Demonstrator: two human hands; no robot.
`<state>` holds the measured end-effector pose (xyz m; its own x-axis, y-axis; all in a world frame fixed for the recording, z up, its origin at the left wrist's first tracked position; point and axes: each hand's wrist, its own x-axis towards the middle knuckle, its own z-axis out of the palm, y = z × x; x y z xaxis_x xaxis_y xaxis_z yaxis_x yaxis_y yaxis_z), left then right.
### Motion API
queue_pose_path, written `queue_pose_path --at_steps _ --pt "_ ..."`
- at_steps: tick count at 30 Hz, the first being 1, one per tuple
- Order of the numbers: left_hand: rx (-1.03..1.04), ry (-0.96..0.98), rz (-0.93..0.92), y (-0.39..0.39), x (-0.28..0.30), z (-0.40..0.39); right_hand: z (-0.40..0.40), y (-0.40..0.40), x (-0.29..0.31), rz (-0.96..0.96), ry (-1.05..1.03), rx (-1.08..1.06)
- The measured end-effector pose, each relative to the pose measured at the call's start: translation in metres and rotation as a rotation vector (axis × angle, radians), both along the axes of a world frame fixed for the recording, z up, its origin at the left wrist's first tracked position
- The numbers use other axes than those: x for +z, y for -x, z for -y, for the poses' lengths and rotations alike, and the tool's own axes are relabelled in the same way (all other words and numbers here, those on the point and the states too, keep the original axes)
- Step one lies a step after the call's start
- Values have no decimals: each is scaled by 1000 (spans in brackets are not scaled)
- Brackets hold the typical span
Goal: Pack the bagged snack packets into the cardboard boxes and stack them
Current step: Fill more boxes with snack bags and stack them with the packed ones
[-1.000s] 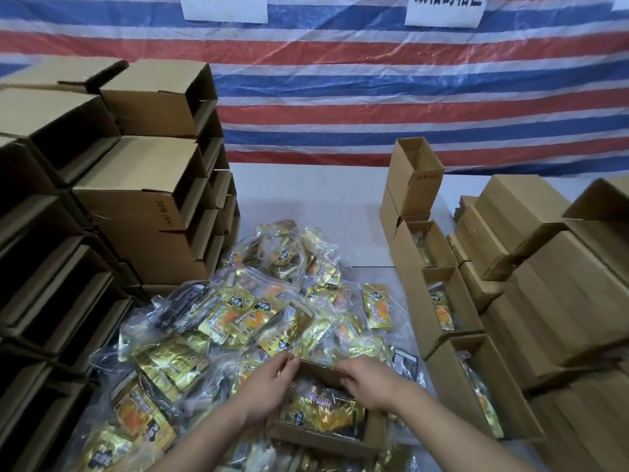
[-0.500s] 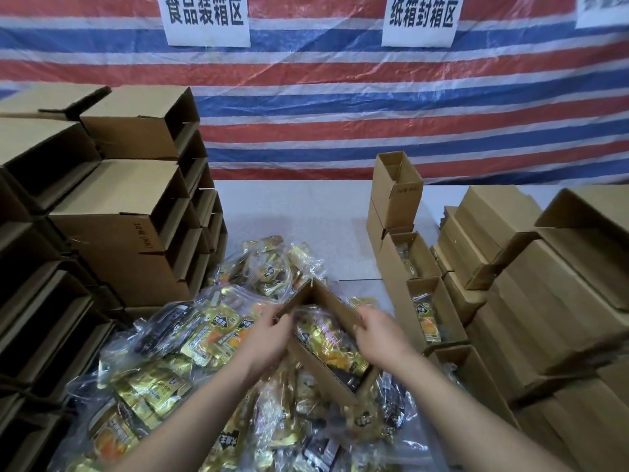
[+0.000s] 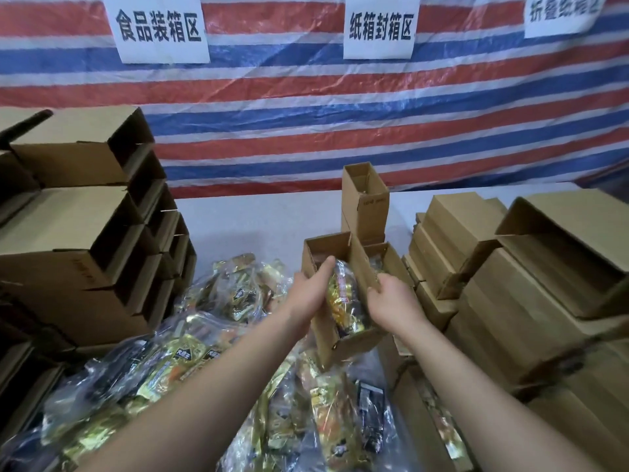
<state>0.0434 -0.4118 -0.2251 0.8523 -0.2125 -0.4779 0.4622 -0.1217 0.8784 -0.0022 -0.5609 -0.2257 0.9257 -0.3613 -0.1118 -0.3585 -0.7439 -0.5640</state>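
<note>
the tarp [image 3: 340, 107] behind is striped red, blue and white. three signs [image 3: 160, 28] on it are white with black characters. the boxes [image 3: 71, 229] are plain brown cardboard, as is the held box [image 3: 354, 338]. the packets [image 3: 177, 366] are gold, yellow, orange and black inside clear bags. the table [image 3: 258, 223] is pale grey.

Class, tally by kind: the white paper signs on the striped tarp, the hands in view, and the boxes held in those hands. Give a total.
Signs: 3
Hands: 2 (left hand, right hand)
Held box: 1
Total: 6
</note>
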Motion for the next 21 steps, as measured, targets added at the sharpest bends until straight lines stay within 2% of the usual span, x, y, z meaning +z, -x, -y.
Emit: queue_pose_path --at_steps 2,6,15,21 --pt "-71 7 -21 6 4 26 16 -14 9 7 27 -36" --pt "-109 -76 60 -10 10 63 44 -36 22 -2 72 -83" --pt "-205 -81 87 -66 25 123 97 -81 27 -50 15 -150" --pt "-269 -129 37 -98 25 165 136 -112 22 67 55 -225"
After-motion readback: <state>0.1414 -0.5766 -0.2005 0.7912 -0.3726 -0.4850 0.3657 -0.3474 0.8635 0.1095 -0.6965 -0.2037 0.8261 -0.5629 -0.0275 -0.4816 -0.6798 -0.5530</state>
